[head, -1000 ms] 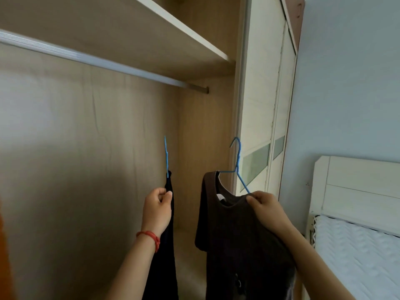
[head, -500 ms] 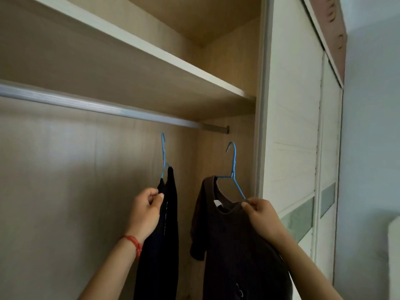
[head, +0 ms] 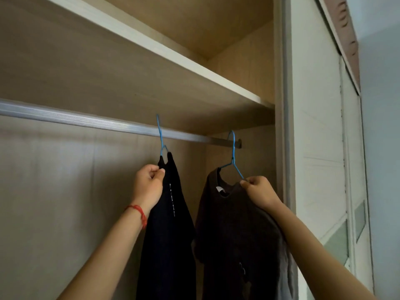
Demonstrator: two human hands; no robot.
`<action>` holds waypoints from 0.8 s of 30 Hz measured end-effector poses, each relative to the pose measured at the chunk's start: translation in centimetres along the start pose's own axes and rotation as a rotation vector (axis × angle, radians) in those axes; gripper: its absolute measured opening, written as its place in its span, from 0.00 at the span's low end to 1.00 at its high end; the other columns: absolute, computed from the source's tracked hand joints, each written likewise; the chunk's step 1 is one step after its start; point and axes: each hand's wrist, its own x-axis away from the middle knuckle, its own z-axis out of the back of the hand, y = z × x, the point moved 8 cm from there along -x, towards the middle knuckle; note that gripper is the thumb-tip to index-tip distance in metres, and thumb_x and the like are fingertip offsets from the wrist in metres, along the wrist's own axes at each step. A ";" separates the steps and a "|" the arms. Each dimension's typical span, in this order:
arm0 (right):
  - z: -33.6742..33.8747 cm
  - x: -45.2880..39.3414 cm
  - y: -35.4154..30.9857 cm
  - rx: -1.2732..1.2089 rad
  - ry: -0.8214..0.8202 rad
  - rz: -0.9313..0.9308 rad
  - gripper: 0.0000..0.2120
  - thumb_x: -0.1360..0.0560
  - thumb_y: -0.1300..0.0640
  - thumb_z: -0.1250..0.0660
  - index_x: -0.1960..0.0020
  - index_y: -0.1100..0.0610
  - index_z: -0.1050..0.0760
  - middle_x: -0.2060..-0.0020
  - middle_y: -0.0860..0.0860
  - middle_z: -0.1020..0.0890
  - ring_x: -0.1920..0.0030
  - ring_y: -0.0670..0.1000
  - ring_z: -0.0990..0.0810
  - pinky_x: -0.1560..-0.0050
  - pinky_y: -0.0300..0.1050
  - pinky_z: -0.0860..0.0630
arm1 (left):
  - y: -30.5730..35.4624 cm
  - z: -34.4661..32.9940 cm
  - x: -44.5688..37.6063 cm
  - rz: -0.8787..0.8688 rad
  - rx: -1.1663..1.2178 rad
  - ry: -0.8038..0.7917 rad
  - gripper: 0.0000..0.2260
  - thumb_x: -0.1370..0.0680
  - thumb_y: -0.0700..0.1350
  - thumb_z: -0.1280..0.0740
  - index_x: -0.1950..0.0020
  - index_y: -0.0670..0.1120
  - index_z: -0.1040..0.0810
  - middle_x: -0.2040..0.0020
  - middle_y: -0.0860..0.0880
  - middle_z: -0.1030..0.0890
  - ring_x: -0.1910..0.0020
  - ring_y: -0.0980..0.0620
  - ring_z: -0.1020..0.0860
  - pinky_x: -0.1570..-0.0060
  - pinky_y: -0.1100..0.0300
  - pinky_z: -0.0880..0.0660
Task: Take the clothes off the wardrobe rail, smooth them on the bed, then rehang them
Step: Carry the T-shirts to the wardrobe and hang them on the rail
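Note:
A silver wardrobe rail [head: 86, 121] runs across the open wardrobe under a shelf. My left hand [head: 149, 185] is shut on the shoulder of a black garment [head: 168, 234] on a blue wire hanger [head: 161, 137], whose hook reaches the rail's height. My right hand [head: 258, 191] grips the shoulder of a dark brown T-shirt [head: 233, 234] on a second blue hanger [head: 233, 156]. That hook overlaps the rail near its right end. Whether either hook rests on the rail I cannot tell.
A wooden shelf [head: 173, 68] sits just above the rail. The wardrobe's right frame and white sliding doors [head: 316, 148] stand right beside my right hand. A pale blue wall [head: 383, 148] is at far right. The rail to the left holds no other hangers.
Both hands have lifted the hangers from below the rail up to it. My view has tilted upward, so the bed at lower right is out of sight.

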 end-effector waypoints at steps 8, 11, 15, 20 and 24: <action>-2.9 -6.3 -1.8 -0.040 -0.039 0.010 0.13 0.22 0.59 0.40 0.64 0.63 0.27 0.68 0.57 0.26 0.65 0.53 0.26 0.63 0.43 0.33 | -1.4 -1.3 -4.2 0.027 -0.033 0.000 0.14 0.22 0.38 0.39 0.67 0.49 0.31 0.69 0.50 0.29 0.69 0.55 0.32 0.66 0.60 0.35; -3.6 -8.6 -1.9 -0.076 -0.036 0.007 0.14 0.22 0.59 0.40 0.65 0.62 0.27 0.67 0.56 0.24 0.60 0.54 0.25 0.57 0.43 0.32 | -2.1 -1.2 -5.4 0.034 -0.052 0.043 0.14 0.23 0.37 0.38 0.68 0.47 0.31 0.70 0.49 0.29 0.71 0.54 0.32 0.69 0.63 0.35; -5.2 -11.4 -1.8 -0.102 -0.068 0.003 0.14 0.22 0.59 0.40 0.64 0.63 0.25 0.66 0.56 0.23 0.61 0.52 0.24 0.57 0.42 0.33 | -3.2 -1.6 -6.2 0.038 -0.068 0.057 0.15 0.23 0.35 0.38 0.69 0.47 0.30 0.71 0.49 0.30 0.71 0.55 0.33 0.76 0.74 0.36; -7.3 -13.4 -1.1 -0.100 -0.109 0.009 0.11 0.23 0.59 0.40 0.60 0.63 0.25 0.62 0.59 0.23 0.58 0.53 0.25 0.58 0.42 0.34 | -4.2 -2.5 -5.9 0.034 -0.081 0.053 0.15 0.24 0.34 0.38 0.69 0.46 0.31 0.71 0.49 0.30 0.71 0.55 0.32 0.74 0.73 0.35; -9.2 -14.1 0.7 -0.094 -0.143 -0.025 0.16 0.23 0.60 0.39 0.70 0.59 0.30 0.62 0.59 0.24 0.58 0.52 0.26 0.58 0.41 0.35 | -5.8 -2.8 -5.5 0.080 -0.086 0.037 0.14 0.23 0.34 0.38 0.68 0.46 0.30 0.70 0.48 0.29 0.70 0.54 0.32 0.66 0.61 0.34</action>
